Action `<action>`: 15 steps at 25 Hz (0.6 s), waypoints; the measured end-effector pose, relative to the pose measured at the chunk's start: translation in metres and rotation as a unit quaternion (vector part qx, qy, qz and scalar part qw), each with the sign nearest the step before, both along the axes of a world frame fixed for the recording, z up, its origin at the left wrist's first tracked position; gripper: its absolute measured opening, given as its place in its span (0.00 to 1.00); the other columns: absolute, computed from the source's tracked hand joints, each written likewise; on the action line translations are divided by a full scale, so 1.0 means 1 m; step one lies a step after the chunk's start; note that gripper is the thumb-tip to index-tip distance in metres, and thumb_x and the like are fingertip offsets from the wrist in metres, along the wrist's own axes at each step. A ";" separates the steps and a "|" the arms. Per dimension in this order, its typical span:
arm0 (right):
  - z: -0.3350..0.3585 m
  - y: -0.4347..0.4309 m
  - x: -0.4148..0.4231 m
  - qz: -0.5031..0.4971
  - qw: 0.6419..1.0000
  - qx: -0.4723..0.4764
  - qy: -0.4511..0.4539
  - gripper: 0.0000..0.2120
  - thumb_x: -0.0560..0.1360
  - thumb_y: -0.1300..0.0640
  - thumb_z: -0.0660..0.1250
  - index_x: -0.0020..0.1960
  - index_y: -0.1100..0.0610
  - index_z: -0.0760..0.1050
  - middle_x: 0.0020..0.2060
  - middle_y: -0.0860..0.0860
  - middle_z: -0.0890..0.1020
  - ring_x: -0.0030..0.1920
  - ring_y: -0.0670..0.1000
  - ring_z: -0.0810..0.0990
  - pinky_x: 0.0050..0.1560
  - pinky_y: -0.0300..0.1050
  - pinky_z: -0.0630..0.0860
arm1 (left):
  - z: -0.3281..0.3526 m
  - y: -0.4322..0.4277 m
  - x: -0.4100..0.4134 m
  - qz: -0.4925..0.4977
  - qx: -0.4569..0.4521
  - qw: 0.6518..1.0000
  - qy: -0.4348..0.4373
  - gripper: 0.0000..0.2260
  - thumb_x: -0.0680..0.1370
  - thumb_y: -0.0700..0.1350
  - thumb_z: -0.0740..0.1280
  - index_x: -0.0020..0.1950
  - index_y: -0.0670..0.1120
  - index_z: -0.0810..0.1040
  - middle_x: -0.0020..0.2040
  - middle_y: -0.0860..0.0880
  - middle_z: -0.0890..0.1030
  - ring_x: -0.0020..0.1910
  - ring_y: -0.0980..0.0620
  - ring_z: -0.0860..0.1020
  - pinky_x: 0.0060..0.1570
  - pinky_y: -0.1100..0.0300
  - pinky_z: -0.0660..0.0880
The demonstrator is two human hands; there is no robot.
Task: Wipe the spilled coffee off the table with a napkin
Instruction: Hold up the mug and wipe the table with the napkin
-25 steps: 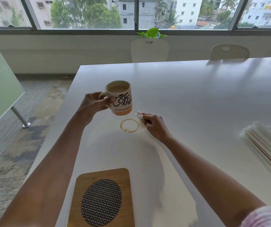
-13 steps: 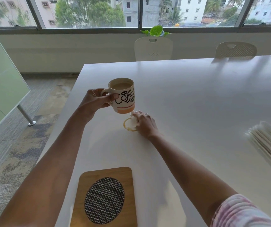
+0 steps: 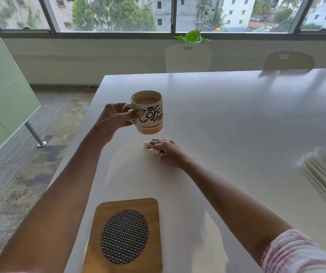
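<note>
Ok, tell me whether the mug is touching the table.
Apart. In the head view the left hand holds the mug by its handle, and bare table shows beneath its base, above the napkin.

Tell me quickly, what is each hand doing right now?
Left hand: closed on the handle of the coffee mug, held above the table.
Right hand: fingers flat, pressing the napkin on the table.
</note>
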State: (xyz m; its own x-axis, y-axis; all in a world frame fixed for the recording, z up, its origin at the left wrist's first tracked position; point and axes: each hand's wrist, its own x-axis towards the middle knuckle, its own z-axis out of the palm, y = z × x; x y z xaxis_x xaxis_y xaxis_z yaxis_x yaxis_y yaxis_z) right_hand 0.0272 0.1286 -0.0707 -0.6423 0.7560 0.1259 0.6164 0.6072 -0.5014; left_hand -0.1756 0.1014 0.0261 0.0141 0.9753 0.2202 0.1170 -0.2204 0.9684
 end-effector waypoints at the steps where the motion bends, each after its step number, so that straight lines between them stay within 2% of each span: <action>1: -0.001 -0.001 0.001 0.011 1.000 -0.003 -0.002 0.24 0.71 0.71 0.59 0.64 0.58 0.78 0.69 0.53 0.74 0.73 0.53 0.66 0.74 0.50 0.60 | 0.000 -0.001 0.002 0.001 -0.001 1.000 -0.002 0.05 0.64 0.51 0.77 0.35 0.53 0.85 0.42 0.51 0.87 0.47 0.50 0.85 0.44 0.61 0.81; 4: -0.003 -0.008 0.008 0.030 1.000 -0.006 0.008 0.23 0.72 0.72 0.60 0.63 0.57 0.78 0.68 0.52 0.75 0.74 0.52 0.65 0.74 0.48 0.56 | -0.001 -0.001 0.007 0.003 -0.001 1.000 -0.004 0.06 0.63 0.52 0.78 0.36 0.53 0.85 0.42 0.51 0.87 0.48 0.50 0.85 0.44 0.61 0.81; 7: -0.002 -0.011 0.013 0.033 0.999 -0.030 0.014 0.17 0.75 0.66 0.62 0.61 0.57 0.80 0.67 0.50 0.76 0.73 0.50 0.67 0.74 0.48 0.55 | -0.001 0.000 0.012 0.003 -0.003 1.000 -0.004 0.08 0.63 0.53 0.78 0.37 0.52 0.85 0.43 0.50 0.87 0.48 0.50 0.85 0.44 0.61 0.81; 9: 0.004 -0.010 0.012 0.013 0.995 -0.092 0.033 0.14 0.76 0.62 0.63 0.59 0.59 0.81 0.65 0.51 0.77 0.71 0.49 0.70 0.71 0.46 0.60 | -0.002 0.001 0.013 0.005 -0.003 1.000 -0.003 0.08 0.63 0.52 0.78 0.38 0.52 0.86 0.43 0.50 0.87 0.48 0.50 0.85 0.44 0.61 0.81; 11: 0.013 -0.009 0.012 -0.034 0.984 -0.152 0.080 0.14 0.76 0.58 0.64 0.59 0.59 0.81 0.63 0.52 0.79 0.66 0.51 0.75 0.64 0.44 0.69 | -0.002 0.002 0.014 0.009 -0.007 1.000 -0.005 0.06 0.65 0.51 0.77 0.39 0.51 0.85 0.43 0.50 0.87 0.48 0.49 0.85 0.44 0.60 0.81; 13: 0.017 -0.008 0.013 -0.072 0.982 -0.121 0.124 0.12 0.75 0.59 0.65 0.56 0.56 0.83 0.59 0.51 0.82 0.59 0.51 0.79 0.57 0.43 0.74 | -0.001 0.002 0.014 0.016 -0.008 1.000 -0.007 0.07 0.65 0.50 0.77 0.38 0.50 0.85 0.43 0.50 0.87 0.47 0.50 0.85 0.44 0.61 0.81; 15: 0.017 -0.008 0.014 -0.104 0.984 -0.072 0.129 0.13 0.74 0.60 0.66 0.56 0.54 0.82 0.56 0.53 0.84 0.56 0.52 0.79 0.57 0.43 0.74 | 0.002 0.002 0.011 0.022 -0.007 1.000 -0.004 0.10 0.64 0.50 0.77 0.40 0.47 0.83 0.41 0.51 0.87 0.46 0.51 0.85 0.43 0.62 0.81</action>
